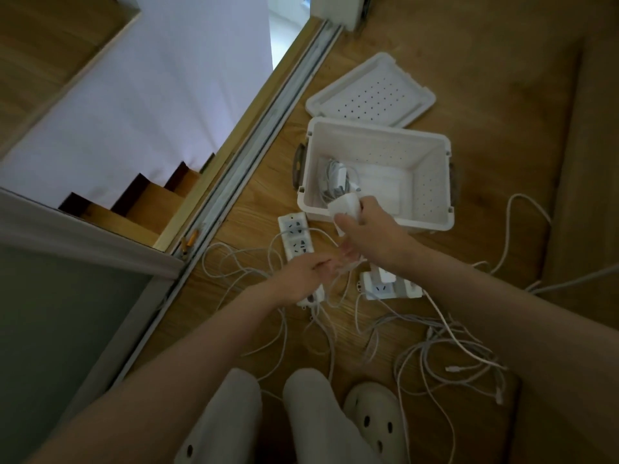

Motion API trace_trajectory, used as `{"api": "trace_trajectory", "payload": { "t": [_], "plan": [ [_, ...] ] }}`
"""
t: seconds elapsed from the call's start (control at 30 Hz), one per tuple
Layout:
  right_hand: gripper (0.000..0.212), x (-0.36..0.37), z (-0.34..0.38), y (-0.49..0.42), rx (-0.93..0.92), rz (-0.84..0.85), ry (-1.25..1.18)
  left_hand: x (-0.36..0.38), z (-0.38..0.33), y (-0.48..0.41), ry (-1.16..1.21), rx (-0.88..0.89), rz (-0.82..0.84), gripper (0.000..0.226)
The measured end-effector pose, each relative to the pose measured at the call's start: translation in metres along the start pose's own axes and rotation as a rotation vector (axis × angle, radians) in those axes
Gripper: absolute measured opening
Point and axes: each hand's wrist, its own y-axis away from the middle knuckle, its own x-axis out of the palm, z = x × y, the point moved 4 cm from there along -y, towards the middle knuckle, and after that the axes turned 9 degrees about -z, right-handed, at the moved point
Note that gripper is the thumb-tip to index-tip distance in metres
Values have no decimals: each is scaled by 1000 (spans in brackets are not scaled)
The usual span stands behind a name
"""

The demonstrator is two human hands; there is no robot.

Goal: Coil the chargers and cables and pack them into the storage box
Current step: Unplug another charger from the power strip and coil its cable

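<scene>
Wooden floor (pixel 469 61); cable (pixel 345 266) blurred between fingers (pixel 321 264).

The room is dim and a bit grainy. Light comes in from the far doorway (pixel 288 25), which glows very bright. The floor (pixel 485 78) looks dull brown. The near arms look soft and blurry. Straight lines bend at the edges.
</scene>
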Motion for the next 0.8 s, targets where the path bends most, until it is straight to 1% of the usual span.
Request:
{"api": "trace_trajectory", "payload": {
  "t": [0.03, 0.1, 0.2, 0.3, 0.4, 0.43, 0.53, 0.6, 0.63, 0.73, 0.77, 0.8],
  "plan": [
    [33, -6, 6, 4, -5, -43, -60, -1, -11, 8, 94, 2, -3, 30],
    [34, -17, 23, 14, -31, -97, -138, -7, -33, 24, 134, 20, -21, 30],
    [32, -41, 50, 36, -127, -146, -212, -24, -62, 53, 88, 91, -59, 28],
    [32, -65, 71, 53, -221, -195, -212, -39, -84, 74, 63, 152, -89, 28],
    [30, -94, 96, 81, -315, -254, -253, -49, -113, 99, -10, 171, -146, 30],
    [30, -104, 106, 91, -358, -274, -267, -52, -123, 106, -53, 174, -158, 29],
    [33, -131, 135, 125, -490, -337, -272, -55, -144, 126, -185, 177, -189, 14],
    [33, -147, 154, 147, -566, -390, -266, -59, -156, 140, -258, 197, -233, 26],
    [32, -154, 164, 157, -600, -422, -263, -61, -161, 147, -267, 200, -248, 27],
    [32, -172, 190, 185, -688, -513, -259, -68, -172, 169, -241, 211, -301, 14],
    [32, -178, 196, 193, -701, -526, -249, -71, -175, 176, -229, 226, -334, 14],
    [32, -181, 201, 201, -711, -519, -222, -75, -179, 186, -205, 253, -375, 20]
  ]
}}
